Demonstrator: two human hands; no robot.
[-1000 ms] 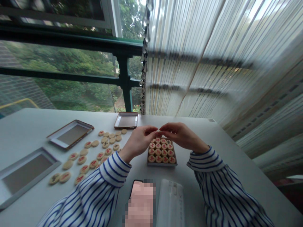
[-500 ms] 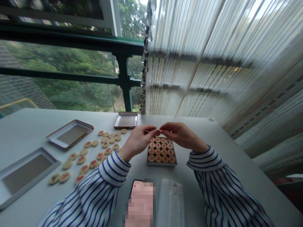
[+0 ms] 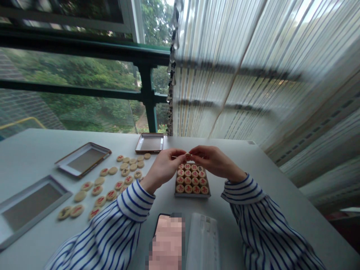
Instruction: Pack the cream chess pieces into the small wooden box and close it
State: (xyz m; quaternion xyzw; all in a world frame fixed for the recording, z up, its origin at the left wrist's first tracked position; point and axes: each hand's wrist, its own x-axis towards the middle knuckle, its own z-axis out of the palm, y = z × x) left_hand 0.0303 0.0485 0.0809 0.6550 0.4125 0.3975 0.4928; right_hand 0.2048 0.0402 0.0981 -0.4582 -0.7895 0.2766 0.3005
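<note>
Between the fingertips of my left hand (image 3: 167,164) and my right hand (image 3: 212,159) is a round wooden Chinese chess piece (image 3: 188,155), held just above the far edge of a small box. Both hands are closed in a pinch on it, one from each side. The small box (image 3: 192,195) below is filled with rows of pieces, mostly marked in red characters, with a dark-marked one at the far right corner. Loose chess pieces (image 3: 111,194) lie scattered to the left, some red-marked, some dark-marked, some blank side up; my left forearm hides part of them.
A small open tray-like lid (image 3: 149,143) lies at the back, another lid (image 3: 86,160) at the left, and a larger one (image 3: 33,206) nearer. A phone (image 3: 168,243) and a translucent white case (image 3: 202,240) lie in front. A string curtain (image 3: 225,75) hangs behind the table.
The held chess piece has been tilted, so its marked face shows less and it looks thinner. My hands stay in almost the same place.
</note>
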